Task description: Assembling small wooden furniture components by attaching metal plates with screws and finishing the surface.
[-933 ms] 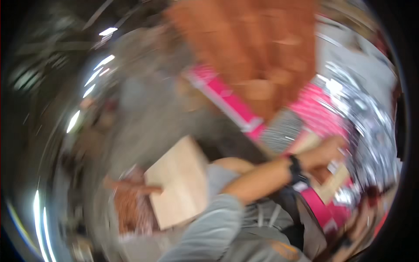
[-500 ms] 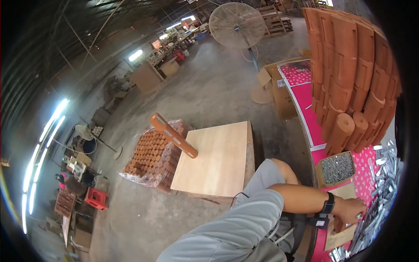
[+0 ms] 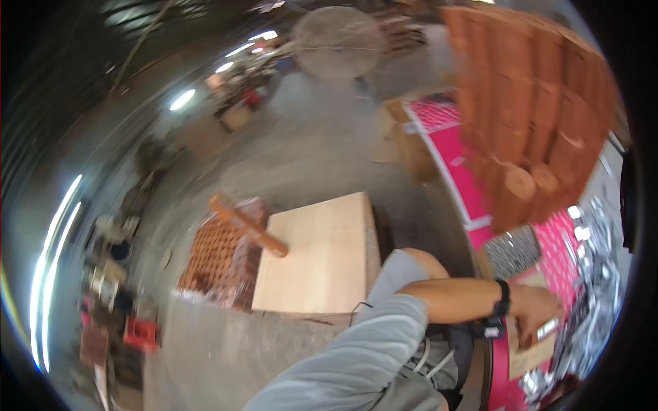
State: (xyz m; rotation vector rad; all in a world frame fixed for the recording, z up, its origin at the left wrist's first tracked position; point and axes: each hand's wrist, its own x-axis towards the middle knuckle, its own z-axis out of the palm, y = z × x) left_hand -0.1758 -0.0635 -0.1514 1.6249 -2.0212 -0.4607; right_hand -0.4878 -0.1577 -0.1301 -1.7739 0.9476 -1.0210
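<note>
My left hand [image 3: 537, 312], with a black band on its wrist, reaches over to the right side of the pink-covered table [image 3: 499, 359]. Its fingers bend down around a small shiny metal piece [image 3: 547, 328], just above a flat piece of brown cardboard [image 3: 529, 361]. Right beside the hand lies a heap of shiny metal strips [image 3: 595, 301]. An open box of small grey metal parts [image 3: 514, 251] stands behind the hand. A dim brownish patch at the lower right rim may be part of my right hand [image 3: 565, 389]; its fingers cannot be made out.
Stacked orange-brown cylinders [image 3: 528, 103] rise at the table's far end. To the left, a pale wooden board [image 3: 315, 257] carries one brown cylinder [image 3: 248, 226] at its edge, next to a plastic-wrapped bundle of cylinders [image 3: 219, 253]. A large fan [image 3: 339, 42] and a red stool [image 3: 141, 334] stand farther off.
The view has shifted and blurred, so most things sit farther left. My left hand has drawn slightly back over the cardboard, and a shiny piece shows at its fingers. A brownish patch appears at lower right.
</note>
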